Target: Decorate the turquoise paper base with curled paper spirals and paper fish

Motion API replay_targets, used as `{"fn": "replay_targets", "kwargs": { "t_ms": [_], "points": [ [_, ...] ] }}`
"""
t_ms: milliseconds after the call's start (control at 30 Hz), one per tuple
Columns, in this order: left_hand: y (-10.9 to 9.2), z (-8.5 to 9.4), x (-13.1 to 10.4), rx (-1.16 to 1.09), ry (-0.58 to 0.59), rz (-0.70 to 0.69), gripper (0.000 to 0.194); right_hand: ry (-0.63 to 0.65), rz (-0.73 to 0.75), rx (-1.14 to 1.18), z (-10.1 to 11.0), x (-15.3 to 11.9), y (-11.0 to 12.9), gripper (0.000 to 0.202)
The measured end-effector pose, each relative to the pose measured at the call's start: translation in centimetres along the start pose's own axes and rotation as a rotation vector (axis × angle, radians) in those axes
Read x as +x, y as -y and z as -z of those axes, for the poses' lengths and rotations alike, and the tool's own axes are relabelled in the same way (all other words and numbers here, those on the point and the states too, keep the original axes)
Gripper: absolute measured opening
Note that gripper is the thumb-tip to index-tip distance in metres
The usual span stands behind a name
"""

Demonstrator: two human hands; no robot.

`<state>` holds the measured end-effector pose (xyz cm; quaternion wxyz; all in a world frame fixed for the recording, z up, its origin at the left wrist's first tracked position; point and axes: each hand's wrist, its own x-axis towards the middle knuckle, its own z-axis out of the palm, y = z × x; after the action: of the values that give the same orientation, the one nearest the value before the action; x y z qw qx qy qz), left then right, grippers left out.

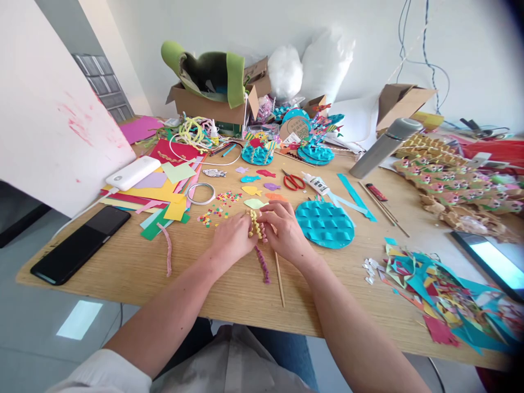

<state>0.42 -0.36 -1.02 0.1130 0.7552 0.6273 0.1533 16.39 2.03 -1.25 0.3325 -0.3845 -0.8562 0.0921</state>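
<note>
My left hand point(234, 236) and my right hand point(285, 226) are close together over the table, fingers pinched around a curly yellow strand point(256, 224). A curly pink strand point(264, 234) hangs beside it, near my right fingers. Below lies a curly purple strand point(262, 264), its upper end near my left fingertips. A thin wooden stick point(279, 281) reaches out from under my right hand. Left of my hands rests a fuzzy pink strand point(168, 248). Just beyond my fingers is a pale green paper fish point(255, 203). The round blue woven paper piece point(325, 224) lies to the right.
Red-handled scissors point(293, 180), a glue bottle point(316, 184) and several paper fish lie farther back. A black phone point(82, 244) and coloured paper point(175, 208) are left. Paper scraps point(440, 292) and a grey flask point(385, 147) are right.
</note>
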Motion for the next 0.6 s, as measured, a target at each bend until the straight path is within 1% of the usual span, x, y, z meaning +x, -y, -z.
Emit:
{"fn": "replay_targets", "kwargs": {
  "t_ms": [133,200,267,333,400,433,467,500,533,567,600],
  "points": [
    [-0.1,0.0,0.0,0.024,0.08,0.016,0.012,-0.031,0.004,0.016,-0.1,0.0,-0.1,0.025],
    [-0.1,0.0,0.0,0.025,0.095,0.037,0.013,-0.046,0.01,0.021,-0.2,0.0,-0.1,0.024],
    [0.1,0.1,0.2,-0.011,0.079,0.07,0.013,-0.063,0.011,0.03,-0.2,0.0,-0.1,0.026],
    [0.4,0.4,0.5,-0.107,0.028,0.129,0.009,-0.093,-0.014,0.048,-0.2,0.0,-0.1,0.027],
    [0.9,0.8,0.9,-0.28,-0.057,0.205,0.007,-0.135,-0.086,0.081,-0.1,0.1,-0.1,0.025],
    [1.1,1.1,1.1,-0.398,-0.1,0.245,0.006,-0.157,-0.144,0.111,0.0,0.2,0.0,0.023],
    [1.3,1.3,1.3,-0.533,-0.134,0.276,0.008,-0.167,-0.219,0.16,0.1,0.2,0.1,0.019],
    [1.5,1.6,1.4,-0.688,-0.139,0.312,0.011,-0.155,-0.308,0.238,0.2,0.3,0.2,0.016],
    [1.6,1.7,1.5,-0.847,-0.106,0.35,0.015,-0.121,-0.405,0.351,0.3,0.4,0.3,0.017],
    [1.6,1.9,1.5,-1.002,-0.041,0.377,0.02,-0.068,-0.5,0.488,0.4,0.4,0.4,0.022],
    [1.5,1.9,1.5,-1.138,0.051,0.397,0.024,-0.006,-0.579,0.635,0.4,0.5,0.5,0.028]
  ]
}}
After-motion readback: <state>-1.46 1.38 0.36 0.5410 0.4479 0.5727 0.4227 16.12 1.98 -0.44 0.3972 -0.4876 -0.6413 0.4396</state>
